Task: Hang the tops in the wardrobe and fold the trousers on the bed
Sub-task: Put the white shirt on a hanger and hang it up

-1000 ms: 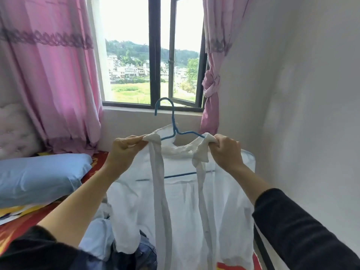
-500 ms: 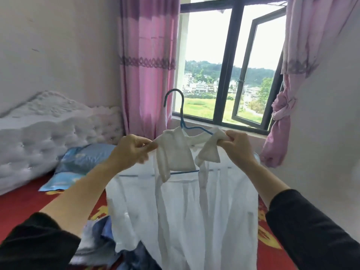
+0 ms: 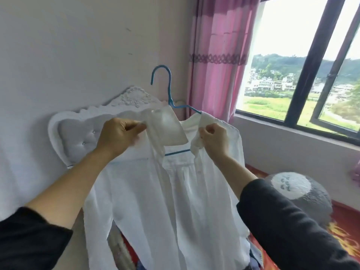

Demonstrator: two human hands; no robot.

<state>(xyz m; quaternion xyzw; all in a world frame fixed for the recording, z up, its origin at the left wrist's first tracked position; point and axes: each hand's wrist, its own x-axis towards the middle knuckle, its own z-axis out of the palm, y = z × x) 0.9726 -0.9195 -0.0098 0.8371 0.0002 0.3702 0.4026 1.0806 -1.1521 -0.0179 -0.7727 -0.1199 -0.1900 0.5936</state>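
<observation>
Hanging below left hand (image 3: 118,136), right hand (image 3: 214,140) grip: white shirt (image 3: 175,201).

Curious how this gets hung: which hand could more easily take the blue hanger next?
Probably the right hand: bare wire of the blue hanger shows just above it. Near the left hand, the collar of the white shirt covers the wire.

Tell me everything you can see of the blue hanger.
The hanger is thin and blue, like coated wire. Its hook stands upright, free. A white shirt hangs on it and hides its shoulders; the neck, one sloping arm and part of the bottom bar show. The left hand and right hand pinch the collar.
</observation>
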